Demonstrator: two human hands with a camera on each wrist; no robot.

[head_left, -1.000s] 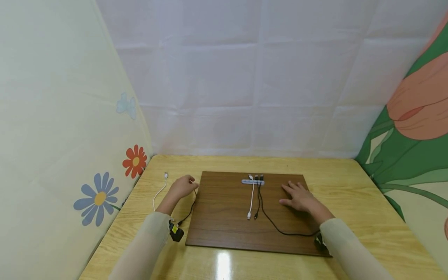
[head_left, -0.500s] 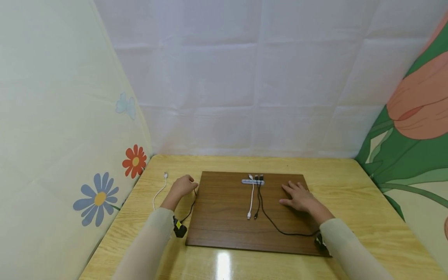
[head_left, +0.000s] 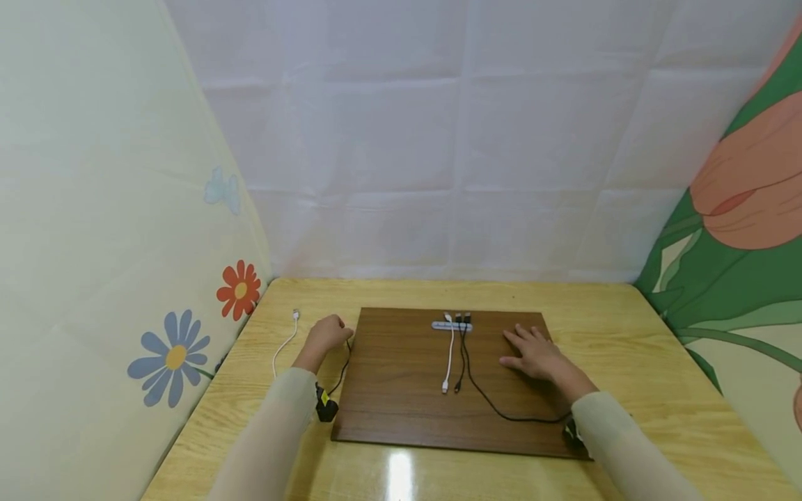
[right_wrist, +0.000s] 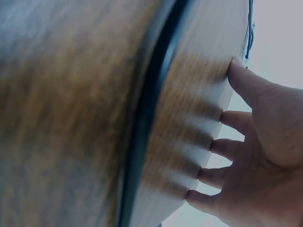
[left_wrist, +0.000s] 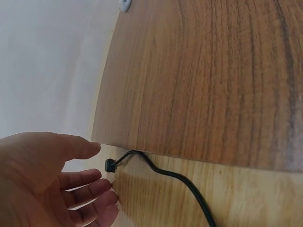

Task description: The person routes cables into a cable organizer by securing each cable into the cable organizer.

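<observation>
My left hand (head_left: 327,335) hovers by the left edge of a brown wooden board (head_left: 401,410). In the left wrist view its fingers are loosely bent around the space beside the plug (left_wrist: 110,165) of a black cable (left_wrist: 187,182), with a gap between thumb and fingers. That cable lies on the table along the board's edge. My right hand (head_left: 535,355) rests spread on the board's right part, fingertips (right_wrist: 215,144) touching the surface. On the board, a white cable (head_left: 450,355), a short black cable (head_left: 463,365) and a long black cable (head_left: 485,395) run from a pale cable holder (head_left: 437,325).
Another white cable (head_left: 285,343) lies on the yellow wooden table (head_left: 664,390) left of my left hand. The long black cable passes under my right wrist. A white cloth (head_left: 376,236) hangs behind the table, with flower-patterned sheets (head_left: 194,292) at the sides.
My left forearm and wrist camera have shifted slightly right, covering the near end of the left black cable. The left hand stays by the board's edge. My right hand has not moved.
</observation>
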